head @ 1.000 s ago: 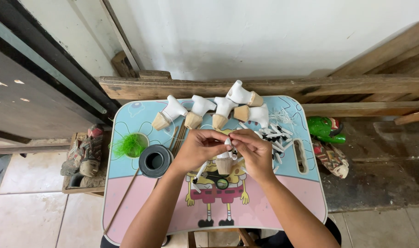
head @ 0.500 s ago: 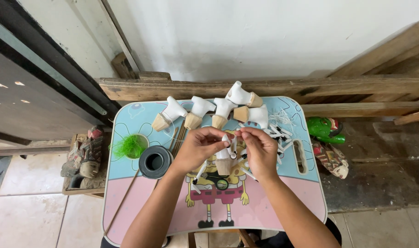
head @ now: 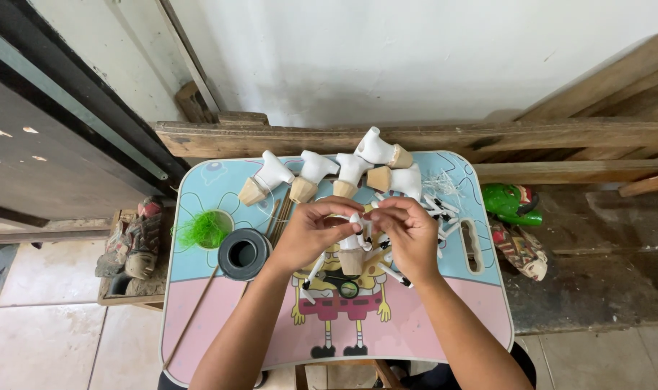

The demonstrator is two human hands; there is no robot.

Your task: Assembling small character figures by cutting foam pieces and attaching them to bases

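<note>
While both hands meet above the small table [head: 199,339], the left hand [head: 308,232] and right hand [head: 410,237] pinch a smooth white figure [head: 352,249] with a tan wooden base, mid-table, with bare pink surface nearer the person.

Six white-painted figures [head: 273,172], one tape roll [head: 243,253]

We see matt white-painted wooden figures [head: 314,173] with bare bases on a smooth, glossy printed counter [head: 206,318], rough planks [head: 415,136] behind, and perhaps a plastic tape roll [head: 243,253].
</note>
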